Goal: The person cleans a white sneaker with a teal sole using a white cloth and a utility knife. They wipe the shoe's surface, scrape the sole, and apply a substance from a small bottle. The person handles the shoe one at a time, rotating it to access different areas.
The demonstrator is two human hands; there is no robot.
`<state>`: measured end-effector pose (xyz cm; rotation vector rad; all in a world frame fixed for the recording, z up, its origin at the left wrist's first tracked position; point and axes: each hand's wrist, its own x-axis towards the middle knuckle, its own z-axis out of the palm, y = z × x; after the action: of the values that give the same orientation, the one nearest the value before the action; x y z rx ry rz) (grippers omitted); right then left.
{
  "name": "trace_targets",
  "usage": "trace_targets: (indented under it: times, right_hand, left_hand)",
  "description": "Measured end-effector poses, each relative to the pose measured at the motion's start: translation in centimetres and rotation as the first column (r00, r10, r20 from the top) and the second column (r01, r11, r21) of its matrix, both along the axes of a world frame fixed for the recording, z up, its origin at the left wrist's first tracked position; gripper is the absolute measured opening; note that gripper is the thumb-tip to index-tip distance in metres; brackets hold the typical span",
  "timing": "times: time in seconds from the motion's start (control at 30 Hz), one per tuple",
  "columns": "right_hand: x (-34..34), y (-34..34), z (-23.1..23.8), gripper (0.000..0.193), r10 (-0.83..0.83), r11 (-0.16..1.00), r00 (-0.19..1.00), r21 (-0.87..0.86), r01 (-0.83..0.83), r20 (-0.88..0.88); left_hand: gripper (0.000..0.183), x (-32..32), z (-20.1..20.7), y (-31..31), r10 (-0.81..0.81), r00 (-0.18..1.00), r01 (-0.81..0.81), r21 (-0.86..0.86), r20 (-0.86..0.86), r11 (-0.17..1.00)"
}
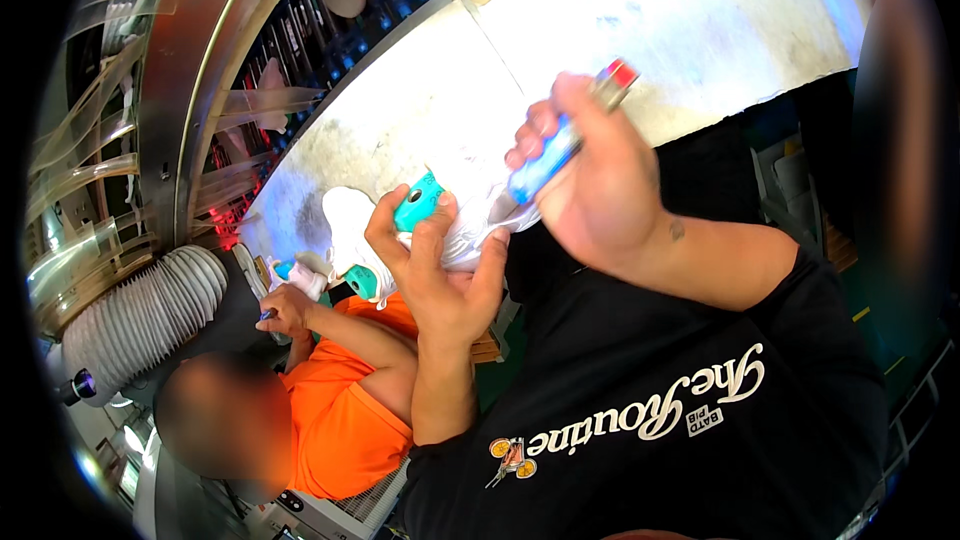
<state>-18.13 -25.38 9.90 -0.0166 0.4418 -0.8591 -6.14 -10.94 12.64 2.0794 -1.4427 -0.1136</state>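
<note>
Shoe and lighter, both held.
My left hand gripped a white-and-teal shoe; my right hand closed around a blue lighter just beside it.

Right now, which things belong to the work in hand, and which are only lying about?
In hand:
left hand gripping white-and-teal shoe
right hand holding blue lighter

Lying about:
second shoe, by a co-worker in orange
grey ribbed hose

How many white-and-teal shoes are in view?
2. One shoe is held in the person's left hand. The other shoe lies by the co-worker in the orange shirt. More may be hidden.
</note>
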Motion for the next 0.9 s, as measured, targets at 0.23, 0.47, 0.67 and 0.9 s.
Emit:
trace_targets:
  times: [0.23, 0.47, 0.67, 0.9]
  right_hand:
    - [-2.8, -3.7, -0.6, 0.022, -0.024, 0.604, 0.755, -0.611, -0.512, -0.656]
    - [-2.2, -2.6, -3.1, 0.064, -0.413, -0.207, 0.623, -0.598, -0.774, -0.664]
    - [-1.7, -2.3, -2.5, 0.081, -0.384, -0.175, 0.528, -0.501, -0.847, -0.758]
    - [-0.6, -1.3, -1.0, 0.072, -0.408, -0.118, 0.395, -0.381, -0.917, -0.823]
  left_hand:
    - [0.058, 1.1, -0.8, 1.2, 0.022, 0.998, -0.02, 0.035, -0.057, 0.999]
    - [0.069, 3.2, -1.3, 2.6, -0.045, 0.994, 0.054, 0.088, -0.104, 0.995]
    - [0.062, 3.5, -1.5, 2.8, -0.064, 0.989, 0.075, 0.082, -0.135, 0.994]
    - [0.055, 3.5, -1.7, 2.5, -0.037, 0.979, 0.052, 0.07, -0.199, 0.996]
